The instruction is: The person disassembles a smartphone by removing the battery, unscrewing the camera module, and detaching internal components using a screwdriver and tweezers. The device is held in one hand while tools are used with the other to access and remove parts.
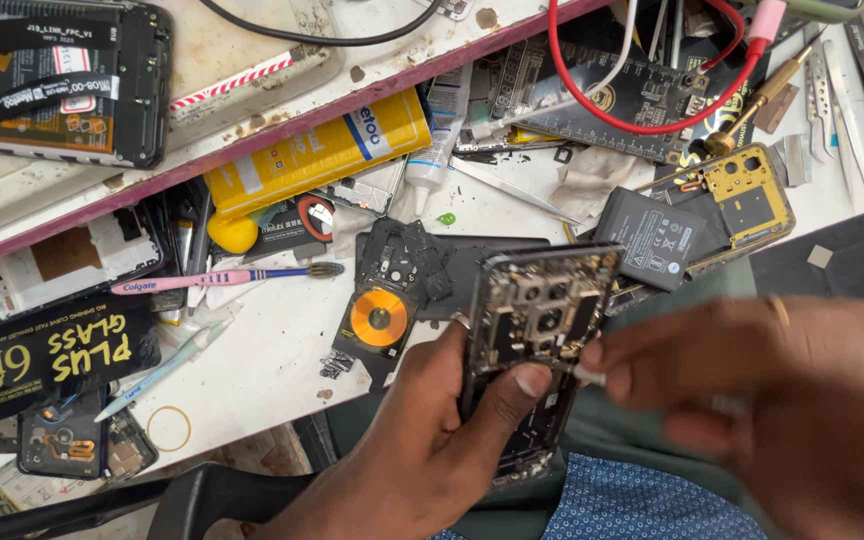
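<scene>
White workbench (pixel 512 205), cluttered. Left hand (pixel 432 440) clamped around an opened phone (pixel 537 330), thumb across its lower edge, circuit side up, held above the bench edge over the lap. Right hand (pixel 782 400), blurred, fingers pinched on a small pale tool tip touching the phone's right side. Yellow tube (pixel 317 155), pink toothbrush (pixel 222 279), copper coil (pixel 379 317) lie beyond.

White, stained workbench (pixel 272 350) across the scene, crowded with clutter. At far left, raised shelf (pixel 252 140) with worn maroon front edge. Near left, dark chair edge (pixel 202 490). Bright, even light throughout.
</scene>
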